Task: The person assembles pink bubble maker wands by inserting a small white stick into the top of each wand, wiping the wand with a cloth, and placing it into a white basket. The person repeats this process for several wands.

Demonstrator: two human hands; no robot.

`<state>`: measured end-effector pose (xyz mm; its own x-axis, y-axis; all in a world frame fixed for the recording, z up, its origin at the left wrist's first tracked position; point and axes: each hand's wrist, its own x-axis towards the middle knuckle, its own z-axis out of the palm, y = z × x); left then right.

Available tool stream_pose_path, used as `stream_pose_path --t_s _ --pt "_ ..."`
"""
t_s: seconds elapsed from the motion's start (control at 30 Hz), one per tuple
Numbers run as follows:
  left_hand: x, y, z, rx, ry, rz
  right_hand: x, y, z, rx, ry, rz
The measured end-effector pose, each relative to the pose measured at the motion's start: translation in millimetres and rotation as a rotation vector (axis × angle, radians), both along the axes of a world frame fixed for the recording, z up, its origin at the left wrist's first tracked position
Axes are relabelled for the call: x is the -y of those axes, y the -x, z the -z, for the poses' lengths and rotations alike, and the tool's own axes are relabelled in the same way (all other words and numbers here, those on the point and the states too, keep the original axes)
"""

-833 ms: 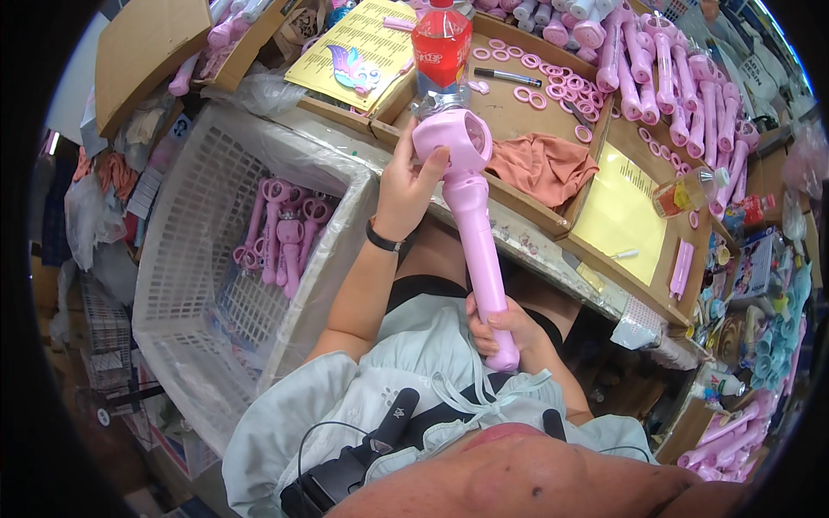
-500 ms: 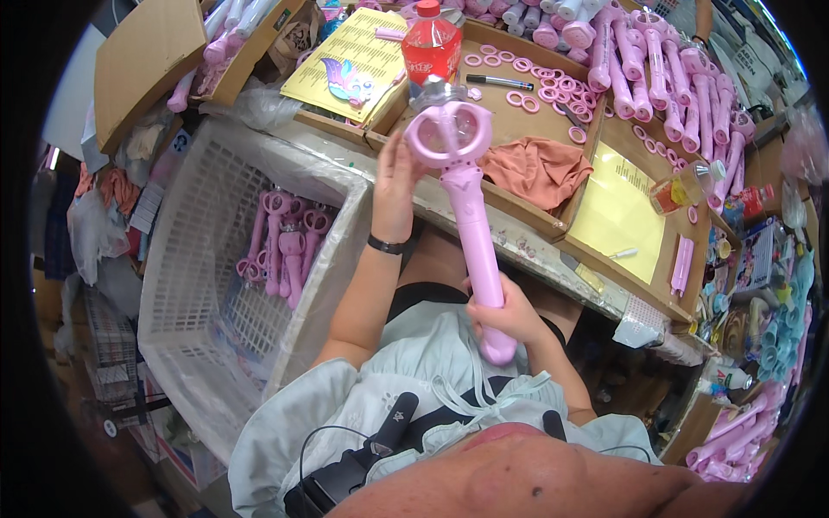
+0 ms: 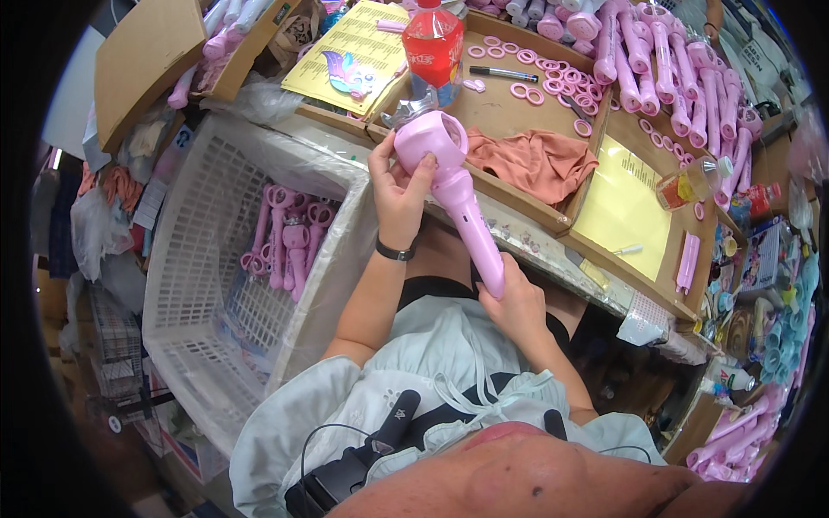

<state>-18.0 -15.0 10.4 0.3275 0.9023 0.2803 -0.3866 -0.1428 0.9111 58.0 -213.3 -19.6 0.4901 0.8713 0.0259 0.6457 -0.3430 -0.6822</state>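
A pink toy wand (image 3: 467, 221) slants across in front of my body, with a ring-shaped head and a clear crown-like piece on top. My left hand (image 3: 401, 197) is closed round the head, its thumb pressed on the side. The lower end of the handle rests in the closed fingers of my right hand (image 3: 516, 300). To the left, several similar pink wands (image 3: 295, 246) lie inside a white plastic basket (image 3: 183, 216) lined with clear film.
Beyond the wand, cardboard trays hold pink rings (image 3: 566, 82), a black marker (image 3: 503, 74), an orange cloth (image 3: 540, 168) and a yellow sheet (image 3: 623, 211). A red-labelled bottle (image 3: 433, 47) stands at the tray edge. Pink wand parts (image 3: 665, 65) are heaped at the far right.
The wand has turned about its length and its lower end has risen away from my body. My left hand has closed on the head; my right hand has shifted to the handle's end.
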Motion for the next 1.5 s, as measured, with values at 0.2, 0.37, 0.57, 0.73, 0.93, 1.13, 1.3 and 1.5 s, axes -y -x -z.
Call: stream_pose_path --t_s 0.2,0.37,0.57,0.73,0.93,1.13,1.3,1.5 --pt "-4.5 2.4 5.6 0.001 -0.096 -0.012 -1.2 0.8 -4.7 -0.049 -0.005 0.008" --pt "2.7 -3.0 14.7 0.113 -0.032 -0.090 -2.5 0.8 -13.0 -0.173 -0.073 -0.037" --pt "12.6 10.6 16.5 0.376 0.313 0.358 -3.6 9.2 -18.7 -0.254 -0.040 -0.130" --pt "6.8 15.1 9.7 0.317 0.179 0.231 -3.2 20.1 -19.4 -0.258 0.035 -0.133" --pt "5.7 13.7 5.7 0.391 0.171 0.196 0.9 17.8 -22.7 -0.288 -0.046 -0.206" --pt "1.1 10.4 4.7 0.441 0.205 0.142 3.2 22.1 -27.9 -0.277 -0.031 -0.224" --pt "3.1 8.6 2.0 0.390 0.220 0.057 2.6 29.3 -26.9 -0.323 0.020 -0.210" --pt "-2.8 5.4 -0.7 0.378 0.206 0.065 2.8 25.5 -23.1 -0.314 -0.051 -0.229"
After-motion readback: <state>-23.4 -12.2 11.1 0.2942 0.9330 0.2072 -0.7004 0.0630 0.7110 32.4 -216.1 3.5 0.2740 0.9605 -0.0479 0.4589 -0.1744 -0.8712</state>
